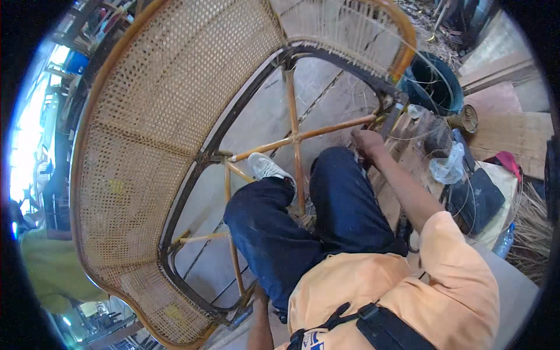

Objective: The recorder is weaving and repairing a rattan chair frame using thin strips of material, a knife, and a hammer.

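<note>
A large cane-woven rattan chair frame (151,122) lies tilted in front of me, its dark inner rail (204,153) curving around my legs. Crossed rattan poles (296,138) brace it underneath. At the frame's right end, loose cane strands (356,29) stretch across an unfinished, open part of the weave. My right hand (367,144) is closed beside that end of the rail, near my knee; what its fingers hold is hidden. Low at the left end of the frame is my left hand (258,296), mostly covered by my leg, so its fingers do not show.
A dark teal bucket (455,87) stands at the upper right. Nearby lie a clear plastic bag (448,166), a black pouch (477,200) and a plastic bottle (505,240). Dry cane strips (531,233) are heaped at the far right. Tiled floor shows beneath the frame.
</note>
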The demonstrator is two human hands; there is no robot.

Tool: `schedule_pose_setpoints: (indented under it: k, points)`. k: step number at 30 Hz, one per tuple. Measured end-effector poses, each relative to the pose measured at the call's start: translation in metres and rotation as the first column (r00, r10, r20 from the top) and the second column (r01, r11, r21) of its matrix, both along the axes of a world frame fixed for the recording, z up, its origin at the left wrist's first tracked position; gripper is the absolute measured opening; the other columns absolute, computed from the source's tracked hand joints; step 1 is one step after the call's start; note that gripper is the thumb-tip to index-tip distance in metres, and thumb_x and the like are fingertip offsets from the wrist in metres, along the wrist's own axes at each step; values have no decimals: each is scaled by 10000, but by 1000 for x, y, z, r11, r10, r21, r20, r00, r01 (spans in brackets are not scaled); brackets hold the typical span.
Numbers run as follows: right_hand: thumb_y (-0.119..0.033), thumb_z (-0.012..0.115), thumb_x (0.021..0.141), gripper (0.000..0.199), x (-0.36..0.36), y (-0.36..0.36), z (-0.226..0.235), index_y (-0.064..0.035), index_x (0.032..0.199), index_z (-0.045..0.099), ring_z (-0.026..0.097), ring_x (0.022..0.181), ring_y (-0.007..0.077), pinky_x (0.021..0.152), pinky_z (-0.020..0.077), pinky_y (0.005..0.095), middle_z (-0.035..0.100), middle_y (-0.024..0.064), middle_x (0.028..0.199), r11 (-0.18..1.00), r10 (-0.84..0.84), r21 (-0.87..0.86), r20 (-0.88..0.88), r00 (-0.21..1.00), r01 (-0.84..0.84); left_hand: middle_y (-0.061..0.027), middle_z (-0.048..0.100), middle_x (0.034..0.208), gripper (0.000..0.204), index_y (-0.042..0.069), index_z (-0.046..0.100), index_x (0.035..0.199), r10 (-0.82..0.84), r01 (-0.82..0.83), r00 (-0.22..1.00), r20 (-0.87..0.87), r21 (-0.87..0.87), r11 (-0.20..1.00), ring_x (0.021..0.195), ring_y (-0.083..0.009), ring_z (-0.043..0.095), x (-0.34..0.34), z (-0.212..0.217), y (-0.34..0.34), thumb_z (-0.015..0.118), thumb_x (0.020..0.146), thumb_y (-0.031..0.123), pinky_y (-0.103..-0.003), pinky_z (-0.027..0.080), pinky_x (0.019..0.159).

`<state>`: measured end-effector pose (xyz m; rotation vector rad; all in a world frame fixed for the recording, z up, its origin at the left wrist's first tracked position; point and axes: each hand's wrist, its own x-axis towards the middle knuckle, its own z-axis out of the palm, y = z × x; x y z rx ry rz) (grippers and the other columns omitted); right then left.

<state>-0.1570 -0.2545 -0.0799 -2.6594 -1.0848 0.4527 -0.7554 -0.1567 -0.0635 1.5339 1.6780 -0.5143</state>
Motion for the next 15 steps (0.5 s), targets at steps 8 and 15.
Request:
schedule_pose_setpoints:
  k: [8, 15]
  points:
    - [-246, 519, 852, 166, -24, 9, 45, -84, 821, 529, 598, 727, 372, 615, 470, 475, 602, 157, 723, 990, -134, -37, -8, 991, 134, -191, 623, 1023, 344, 37, 612, 1052, 45, -56, 997, -67, -181, 982, 951, -333, 580, 23, -9, -9, 435, 894, 286, -442, 457, 819]
    - [-228, 517, 821, 159, -12, 16, 52, -78, 805, 568, 608, 702, 367, 610, 488, 461, 613, 140, 721, 920, -91, -391, -160, 983, 22, -187, 625, 1013, 340, 25, 608, 1055, -14, -4, 997, -74, -243, 970, 939, -321, 579, 102, -29, 43, 434, 900, 273, -434, 456, 814]
